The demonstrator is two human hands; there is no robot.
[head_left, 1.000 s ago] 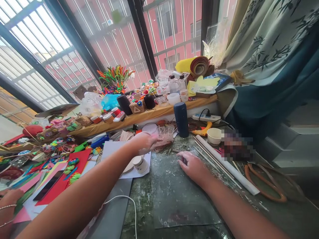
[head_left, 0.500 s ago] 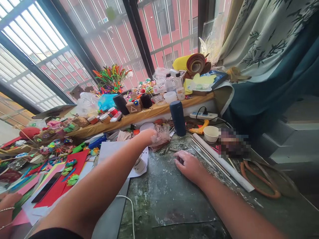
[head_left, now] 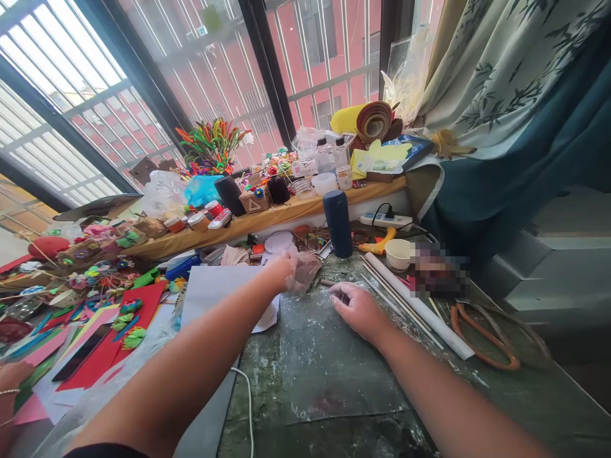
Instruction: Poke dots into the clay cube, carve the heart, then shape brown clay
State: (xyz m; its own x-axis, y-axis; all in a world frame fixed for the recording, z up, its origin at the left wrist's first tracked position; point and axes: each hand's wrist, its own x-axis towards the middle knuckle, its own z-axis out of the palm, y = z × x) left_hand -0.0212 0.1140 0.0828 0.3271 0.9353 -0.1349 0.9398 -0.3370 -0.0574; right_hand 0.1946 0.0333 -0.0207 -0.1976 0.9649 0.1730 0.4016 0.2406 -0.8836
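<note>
My left hand [head_left: 280, 272] reaches across to the far side of the work mat [head_left: 329, 362]. Its fingers are closed on a clear, crinkled plastic thing [head_left: 307, 270] with a brownish tint; I cannot tell whether this is a bag or a box. On the mat's right side rests my right hand [head_left: 357, 308], fingers loosely curved and thumb apart, holding nothing visible. A short greyish stick [head_left: 328, 282] lies just beyond its fingertips. Under my left forearm, a white round container [head_left: 270, 316] is mostly hidden on white paper [head_left: 210, 286].
A dark blue cylinder [head_left: 338, 224] stands at the back, near a pale cup [head_left: 399, 254]. A white tube [head_left: 420, 305] and thin sticks lie to the right, beside orange-handled scissors [head_left: 487, 340]. Another person's hand [head_left: 14, 375] is at far left among coloured papers [head_left: 138, 312].
My left hand has shifted slightly left and nearer with the plastic thing, which now looks tilted. My right hand stays on the mat. The view has shifted slightly.
</note>
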